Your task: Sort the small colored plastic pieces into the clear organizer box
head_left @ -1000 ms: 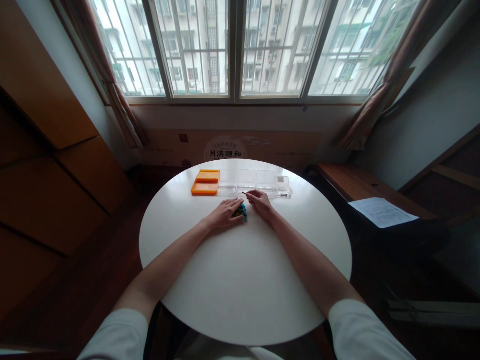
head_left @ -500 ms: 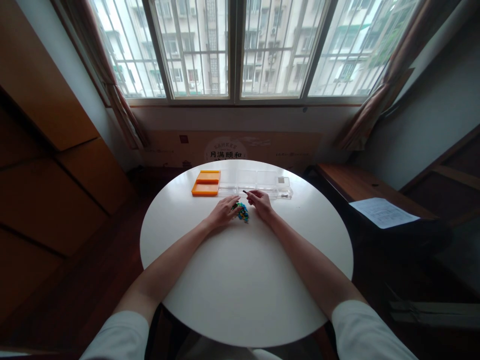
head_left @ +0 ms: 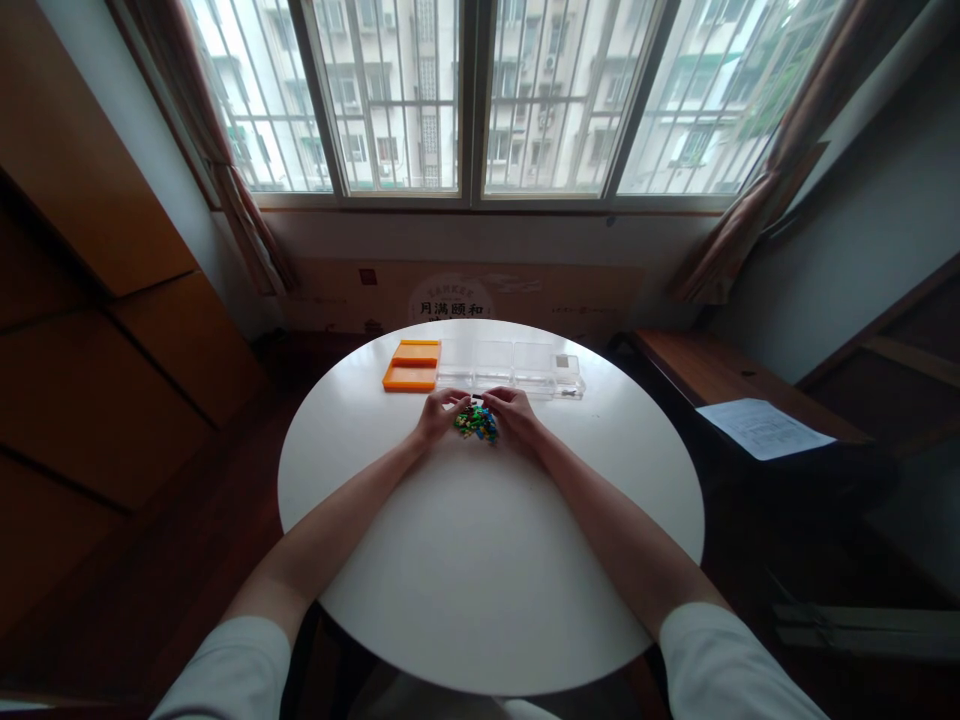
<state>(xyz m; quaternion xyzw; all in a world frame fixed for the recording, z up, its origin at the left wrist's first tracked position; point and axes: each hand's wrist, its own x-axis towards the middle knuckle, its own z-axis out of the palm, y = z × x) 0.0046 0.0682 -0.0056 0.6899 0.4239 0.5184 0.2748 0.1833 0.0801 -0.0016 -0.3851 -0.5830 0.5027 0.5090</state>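
Note:
A small heap of tiny bricks, mostly green and blue with some yellow, lies on the white round table. Just behind the heap, my right hand pinches a small dark stick-like piece. From the other side my left hand comes close to that piece's end, its thumb and fingers drawn together. What the left fingertips hold, if anything, is too small to tell. Both hands are at the sides of the heap, their fingertips nearly meeting above its far edge.
Behind my hands stand an orange tray with two compartments and a row of clear plastic boxes. A small clear box at the row's right end holds something small. Printed paper lies on a wooden surface at right.
My left hand has drawn back off the heap, uncovering it, and its fingers have closed near the dark piece. My right hand has moved slightly left and lower with the piece.

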